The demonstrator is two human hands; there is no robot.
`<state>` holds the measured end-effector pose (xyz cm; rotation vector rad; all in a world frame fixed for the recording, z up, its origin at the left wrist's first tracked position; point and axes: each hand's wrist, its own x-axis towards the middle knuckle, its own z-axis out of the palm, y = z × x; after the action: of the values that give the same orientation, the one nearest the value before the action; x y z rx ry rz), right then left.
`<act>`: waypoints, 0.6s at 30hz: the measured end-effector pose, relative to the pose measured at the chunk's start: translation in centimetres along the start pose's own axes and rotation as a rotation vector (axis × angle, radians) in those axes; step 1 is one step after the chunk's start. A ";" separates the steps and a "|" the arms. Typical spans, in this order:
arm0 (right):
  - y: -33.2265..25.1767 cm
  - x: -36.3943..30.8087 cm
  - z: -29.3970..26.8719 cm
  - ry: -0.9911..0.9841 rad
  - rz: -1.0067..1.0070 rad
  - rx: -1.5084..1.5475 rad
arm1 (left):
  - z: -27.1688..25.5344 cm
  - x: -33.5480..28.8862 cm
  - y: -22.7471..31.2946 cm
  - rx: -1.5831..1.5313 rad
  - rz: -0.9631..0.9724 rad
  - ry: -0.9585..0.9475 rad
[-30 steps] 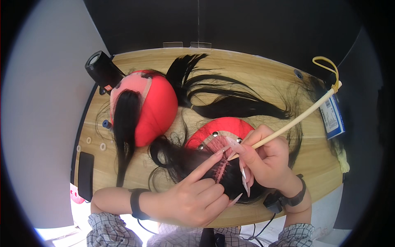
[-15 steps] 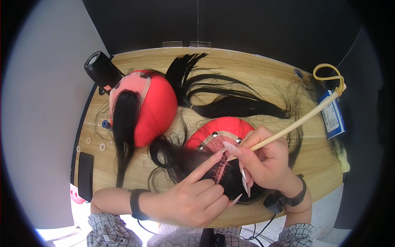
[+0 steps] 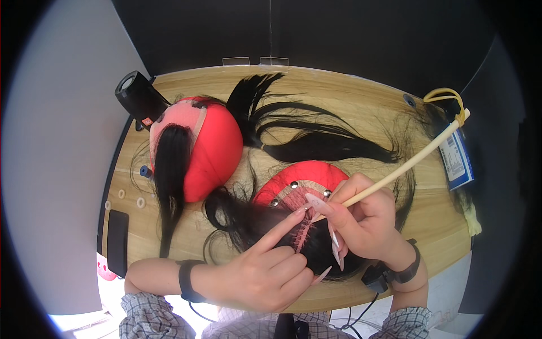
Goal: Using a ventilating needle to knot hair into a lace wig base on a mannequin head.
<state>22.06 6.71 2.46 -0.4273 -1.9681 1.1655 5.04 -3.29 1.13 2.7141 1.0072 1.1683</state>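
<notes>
A red dome-shaped head form [image 3: 307,171] bears a pinkish mesh wig cap [image 3: 299,198], held at its edge by several silver pins. Black hair [image 3: 248,226] covers its near side, split by a narrow pink parting strip [image 3: 303,236]. My right hand [image 3: 364,217] pinches a wooden-handled ventilating needle [image 3: 403,166], its tapered end down at the parting and its fine tip too small to make out. Beside that end, my left hand [image 3: 271,271] presses its outstretched index finger onto the cap near my right thumb. Its other fingers bend loosely over the hair, with nothing visible in them.
Left of centre stands another red head form [image 3: 217,152] with a mesh cap and hair. Behind lies a loose black hair bundle [image 3: 322,146]. A black cylindrical speaker [image 3: 138,99], small rings [image 3: 140,201], a dark flat object [image 3: 117,243] and a blue-white box [image 3: 456,158] line the sides.
The handle's far end, with its yellow rubber band, has swung slightly left and up. Both hands stay nearly in place at the parting.
</notes>
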 end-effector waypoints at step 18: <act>0.2 -0.2 -0.1 -0.001 -0.020 0.031 | 0.0 -0.1 0.0 0.000 -0.004 -0.013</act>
<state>22.23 6.72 2.27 -0.3897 -1.9484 1.1822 4.98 -3.37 1.05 2.7151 1.0104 1.1478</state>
